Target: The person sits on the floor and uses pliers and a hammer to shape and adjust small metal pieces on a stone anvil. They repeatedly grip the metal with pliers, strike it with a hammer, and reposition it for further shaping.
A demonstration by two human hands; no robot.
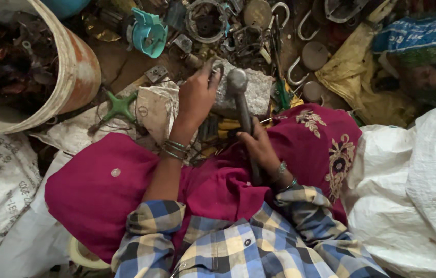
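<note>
Seen from above, the left hand [196,98] pinches a small metal piece [217,68] on a grey stone block [251,92] at twelve o'clock, while the right hand [260,146] grips a hammer [237,82] poised just beside; fingers are best kept clear of the hammer's head.

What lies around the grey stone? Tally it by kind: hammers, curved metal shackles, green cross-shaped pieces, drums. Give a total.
Steel-headed hammer: 1
Curved silver metal shackles: 3
Green cross-shaped plastic piece: 1
Rusty white metal drum: 1
Total: 6
</note>
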